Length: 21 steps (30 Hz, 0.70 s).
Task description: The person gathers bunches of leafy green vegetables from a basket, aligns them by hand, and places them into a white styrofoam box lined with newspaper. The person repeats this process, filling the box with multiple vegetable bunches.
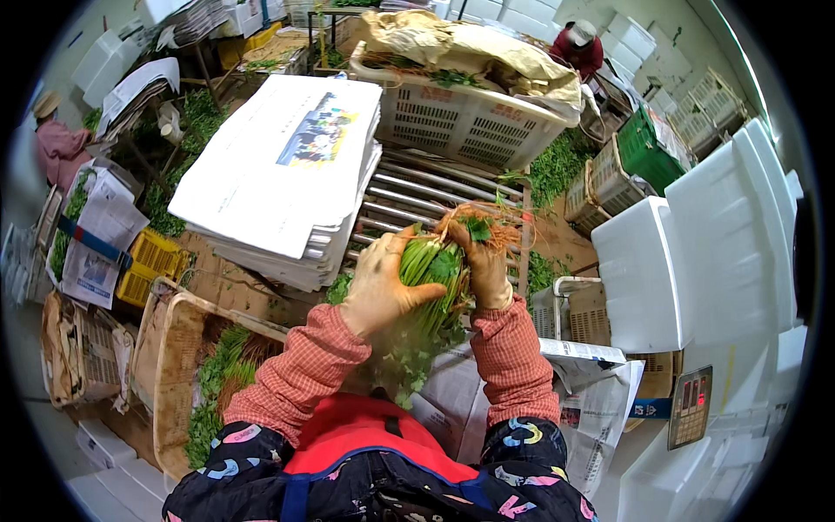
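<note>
Both my hands wear soiled, pale gloves and hold one bunch of leafy green herbs (424,261) above a rack of metal bars (404,189). My left hand (391,280) wraps the stems from the left, its thumb lying across them. On the right, my right hand (483,264) grips the bunch near its orange-brown roots (499,228). The leaves hang down towards my red apron (372,430). A thick stack of newspapers (274,169) lies just beyond my left hand. More rooted herbs (228,365) fill a plastic crate (171,385) at the lower left.
A large white crate (456,124) with a yellowish cover stands ahead. White foam boxes (639,274) and a digital scale display (690,408) are at right. Newspaper sheets (600,404) drape at the lower right. One person (62,143) is far left, another (579,49) at the upper right.
</note>
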Each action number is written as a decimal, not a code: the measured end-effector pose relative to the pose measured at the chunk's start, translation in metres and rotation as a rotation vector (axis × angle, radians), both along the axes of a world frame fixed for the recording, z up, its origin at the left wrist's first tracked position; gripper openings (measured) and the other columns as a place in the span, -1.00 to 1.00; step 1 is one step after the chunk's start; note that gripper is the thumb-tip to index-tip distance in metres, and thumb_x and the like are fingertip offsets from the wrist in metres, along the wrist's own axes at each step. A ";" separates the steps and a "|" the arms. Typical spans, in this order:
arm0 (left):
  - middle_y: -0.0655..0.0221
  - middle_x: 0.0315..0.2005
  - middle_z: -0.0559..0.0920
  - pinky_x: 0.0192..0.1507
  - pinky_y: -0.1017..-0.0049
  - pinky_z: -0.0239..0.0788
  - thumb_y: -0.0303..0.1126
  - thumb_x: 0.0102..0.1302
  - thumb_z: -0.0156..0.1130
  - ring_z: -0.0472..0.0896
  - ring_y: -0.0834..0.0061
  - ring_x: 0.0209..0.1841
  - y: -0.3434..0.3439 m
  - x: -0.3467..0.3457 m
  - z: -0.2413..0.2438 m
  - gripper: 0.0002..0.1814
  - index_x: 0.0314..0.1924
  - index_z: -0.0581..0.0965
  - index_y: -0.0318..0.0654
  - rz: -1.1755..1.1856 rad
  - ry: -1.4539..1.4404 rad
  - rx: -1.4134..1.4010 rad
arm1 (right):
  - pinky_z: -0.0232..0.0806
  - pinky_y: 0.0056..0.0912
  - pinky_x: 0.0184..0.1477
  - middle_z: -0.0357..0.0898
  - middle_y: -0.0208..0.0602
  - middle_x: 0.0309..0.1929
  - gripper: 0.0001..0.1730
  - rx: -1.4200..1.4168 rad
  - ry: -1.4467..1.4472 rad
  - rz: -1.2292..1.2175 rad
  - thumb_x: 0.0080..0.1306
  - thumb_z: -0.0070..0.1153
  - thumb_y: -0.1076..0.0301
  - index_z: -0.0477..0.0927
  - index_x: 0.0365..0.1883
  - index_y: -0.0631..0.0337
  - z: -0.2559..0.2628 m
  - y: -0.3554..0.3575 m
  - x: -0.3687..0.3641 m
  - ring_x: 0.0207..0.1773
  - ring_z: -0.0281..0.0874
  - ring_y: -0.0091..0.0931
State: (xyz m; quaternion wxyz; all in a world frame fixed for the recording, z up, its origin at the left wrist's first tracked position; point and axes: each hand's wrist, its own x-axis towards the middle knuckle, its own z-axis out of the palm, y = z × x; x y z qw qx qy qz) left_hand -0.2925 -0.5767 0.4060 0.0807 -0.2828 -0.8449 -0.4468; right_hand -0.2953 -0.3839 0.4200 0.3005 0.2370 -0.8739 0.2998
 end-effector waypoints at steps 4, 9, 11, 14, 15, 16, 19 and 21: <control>0.09 -0.14 0.47 0.07 0.23 0.25 0.13 -0.07 0.40 0.44 0.10 0.00 0.032 -0.035 0.001 -0.11 0.09 0.37 -0.42 0.032 0.037 0.031 | 0.35 -0.25 -0.05 0.53 -0.33 -0.16 -0.45 0.051 0.029 -0.081 0.13 0.05 0.60 0.49 0.09 -0.08 -0.008 0.028 -0.038 -0.06 0.51 -0.30; 0.03 -0.16 0.47 0.06 0.26 0.29 0.11 -0.07 0.42 0.44 0.07 0.00 0.052 -0.086 -0.024 -0.12 0.03 0.37 -0.50 0.113 -0.126 0.046 | 0.31 -0.25 0.01 0.57 -0.28 -0.15 -0.62 -0.389 -0.470 -0.070 0.20 0.09 0.50 0.54 0.02 0.03 -0.005 0.024 -0.089 -0.06 0.50 -0.31; 0.06 -0.07 0.45 0.15 0.32 0.27 0.11 -0.02 0.42 0.43 0.11 0.05 0.061 -0.105 -0.044 -0.13 0.06 0.34 -0.47 0.053 -0.344 -0.019 | 0.30 -0.27 0.00 0.56 -0.25 -0.13 -0.65 -0.298 -0.630 -0.057 0.29 0.17 0.09 0.58 -0.10 0.14 -0.022 0.040 -0.113 -0.08 0.46 -0.32; -0.01 0.04 0.42 0.18 0.29 0.24 0.14 0.00 0.40 0.40 0.08 0.13 0.081 -0.131 -0.071 -0.07 0.13 0.31 -0.51 -0.011 -0.347 -0.031 | 0.29 -0.27 0.06 0.56 -0.25 -0.12 -0.49 0.009 -0.281 -0.217 0.30 0.08 -0.09 0.56 0.02 0.11 -0.085 0.079 -0.132 -0.07 0.48 -0.29; -0.03 0.08 0.40 0.20 0.28 0.23 0.13 0.01 0.40 0.38 0.08 0.16 0.082 -0.136 -0.073 -0.06 0.15 0.30 -0.52 -0.015 -0.361 -0.053 | 0.27 -0.26 0.08 0.56 -0.24 -0.11 -0.44 -0.089 -0.357 -0.171 0.30 0.06 -0.13 0.55 0.05 0.11 -0.084 0.081 -0.133 -0.05 0.47 -0.27; -0.05 0.12 0.38 0.21 0.27 0.22 0.13 0.01 0.39 0.36 0.08 0.20 0.083 -0.141 -0.072 -0.05 0.17 0.29 -0.52 -0.020 -0.374 -0.074 | 0.25 -0.25 0.11 0.56 -0.24 -0.10 -0.42 -0.236 -0.463 -0.111 0.29 0.06 -0.14 0.54 0.08 0.11 -0.083 0.082 -0.133 -0.03 0.47 -0.26; -0.11 0.13 0.40 0.20 0.26 0.25 0.09 0.03 0.39 0.38 0.01 0.19 0.086 -0.150 -0.087 -0.06 0.20 0.27 -0.50 0.006 -0.349 -0.077 | 0.18 -0.24 0.20 0.56 -0.23 -0.07 -0.40 -0.807 -0.798 0.082 0.28 0.10 -0.06 0.48 0.17 0.11 -0.041 0.061 -0.130 0.03 0.46 -0.22; -0.12 0.08 0.44 0.16 0.26 0.28 0.07 0.04 0.40 0.42 -0.01 0.14 0.092 -0.151 -0.093 -0.08 0.18 0.27 -0.50 -0.046 -0.402 -0.056 | 0.29 -0.26 0.10 0.58 -0.25 -0.08 -0.50 -0.388 -0.632 -0.036 0.24 0.17 0.08 0.53 0.09 0.14 -0.048 0.065 -0.139 0.00 0.50 -0.29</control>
